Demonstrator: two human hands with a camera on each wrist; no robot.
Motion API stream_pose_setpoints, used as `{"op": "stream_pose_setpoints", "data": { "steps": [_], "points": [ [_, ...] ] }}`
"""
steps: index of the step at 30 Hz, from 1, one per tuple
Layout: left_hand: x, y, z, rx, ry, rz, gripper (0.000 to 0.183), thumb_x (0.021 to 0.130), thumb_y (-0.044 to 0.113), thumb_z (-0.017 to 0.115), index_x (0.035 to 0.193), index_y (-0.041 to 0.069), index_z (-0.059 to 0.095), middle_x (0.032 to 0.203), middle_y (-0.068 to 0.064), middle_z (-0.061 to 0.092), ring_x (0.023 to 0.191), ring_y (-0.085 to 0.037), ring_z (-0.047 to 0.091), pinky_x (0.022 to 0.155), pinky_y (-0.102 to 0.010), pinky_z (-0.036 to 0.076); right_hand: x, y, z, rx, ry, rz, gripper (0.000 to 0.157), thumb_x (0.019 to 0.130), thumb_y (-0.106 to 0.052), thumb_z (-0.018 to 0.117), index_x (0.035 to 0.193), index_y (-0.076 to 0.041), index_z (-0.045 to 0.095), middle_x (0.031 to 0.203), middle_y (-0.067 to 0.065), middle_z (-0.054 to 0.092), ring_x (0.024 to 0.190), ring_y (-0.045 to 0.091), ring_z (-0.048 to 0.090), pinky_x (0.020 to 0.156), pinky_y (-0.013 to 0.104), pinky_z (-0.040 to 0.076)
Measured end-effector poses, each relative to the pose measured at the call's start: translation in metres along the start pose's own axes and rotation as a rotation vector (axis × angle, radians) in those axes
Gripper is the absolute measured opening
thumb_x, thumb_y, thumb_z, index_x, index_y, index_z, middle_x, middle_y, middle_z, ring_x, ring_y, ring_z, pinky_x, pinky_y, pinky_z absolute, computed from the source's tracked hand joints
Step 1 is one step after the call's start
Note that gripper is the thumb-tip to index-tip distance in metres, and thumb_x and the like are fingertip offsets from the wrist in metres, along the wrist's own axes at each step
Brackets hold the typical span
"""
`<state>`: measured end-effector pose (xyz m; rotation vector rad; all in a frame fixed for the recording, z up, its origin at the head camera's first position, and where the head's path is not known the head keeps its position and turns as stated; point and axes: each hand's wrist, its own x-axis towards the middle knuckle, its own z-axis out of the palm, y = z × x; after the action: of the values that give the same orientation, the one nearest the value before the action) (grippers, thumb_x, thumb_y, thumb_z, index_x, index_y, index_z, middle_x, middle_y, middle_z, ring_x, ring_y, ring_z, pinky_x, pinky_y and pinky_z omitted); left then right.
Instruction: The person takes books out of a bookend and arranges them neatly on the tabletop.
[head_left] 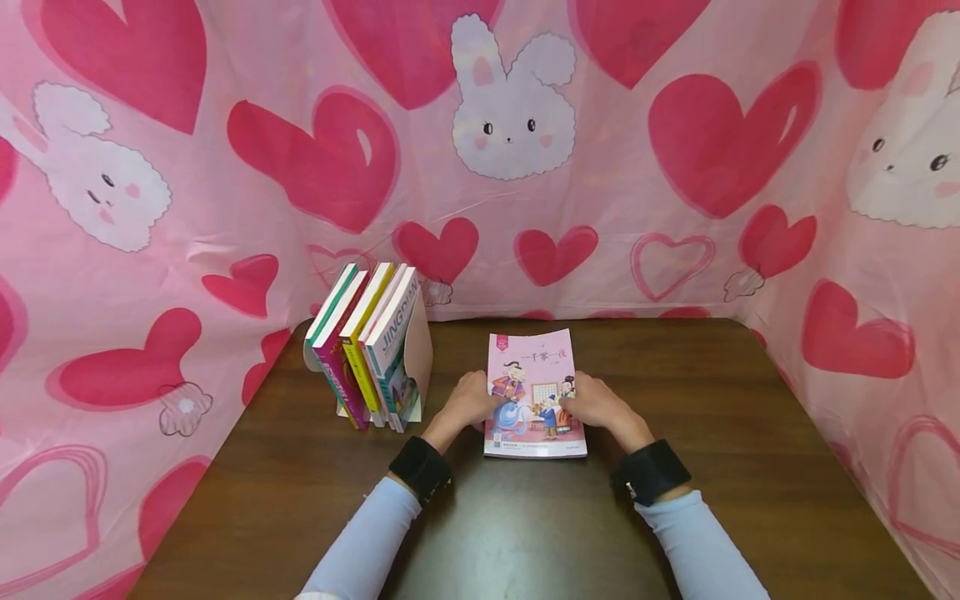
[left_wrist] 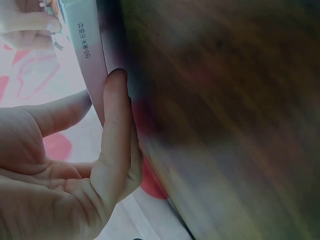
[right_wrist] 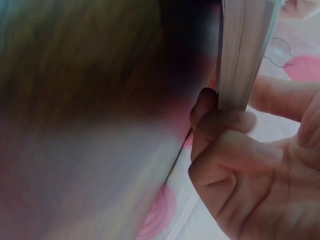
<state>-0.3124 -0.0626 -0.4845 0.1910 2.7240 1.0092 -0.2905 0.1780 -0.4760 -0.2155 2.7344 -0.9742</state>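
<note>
A pink paperback book with cartoon figures on its cover lies face up between both hands, near the middle of the table. On its left edge my left hand grips it, thumb over the cover and fingers underneath. My right hand holds the opposite edge the same way. In the left wrist view, the book's white spine passes between thumb and fingers. The right wrist view has the page edges between the thumb above and the curled fingers below.
Left of the hands, several books stand upright in a pale bookend holder. The dark brown wooden table reaches back to a pink curtain with hearts and rabbits, which also hangs along both sides.
</note>
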Motion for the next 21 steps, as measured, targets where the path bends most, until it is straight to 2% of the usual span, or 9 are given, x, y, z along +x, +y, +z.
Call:
{"op": "stream_pose_setpoints", "data": {
  "steps": [8,16,21],
  "points": [
    [0.0004,0.0028,0.0002,-0.005,-0.024,-0.006,0.036,0.096,0.015,0.078,0.11,-0.013,0.063,0.085,-0.016,0.058,0.059,-0.024,0.067,0.045,-0.03,0.055,-0.0008,-0.0026,-0.0029,0.005,-0.061,0.069,0.054,0.099,-0.016,0.068,0.136,0.016,0.047,0.098,0.018,0.06,0.083,0.03,0.061,0.063,0.036,0.05],
    [-0.0003,0.0046,0.0007,0.073,-0.033,-0.003,0.034,0.098,0.019,0.076,0.109,-0.011,0.066,0.085,-0.015,0.057,0.057,-0.022,0.063,0.045,-0.029,0.053,0.0047,0.0033,0.0008,0.011,-0.057,0.039,0.052,0.099,-0.015,0.067,0.136,0.015,0.048,0.099,0.018,0.061,0.086,0.03,0.062,0.067,0.036,0.05],
    [-0.0012,0.005,0.0008,0.104,-0.029,-0.006,0.035,0.098,0.02,0.075,0.111,-0.012,0.066,0.092,-0.016,0.056,0.064,-0.023,0.062,0.047,-0.029,0.052,0.0074,0.0062,0.0032,0.011,-0.062,0.042,0.053,0.099,-0.015,0.068,0.137,0.015,0.048,0.102,0.018,0.062,0.09,0.031,0.062,0.072,0.037,0.05]
  ]
}}
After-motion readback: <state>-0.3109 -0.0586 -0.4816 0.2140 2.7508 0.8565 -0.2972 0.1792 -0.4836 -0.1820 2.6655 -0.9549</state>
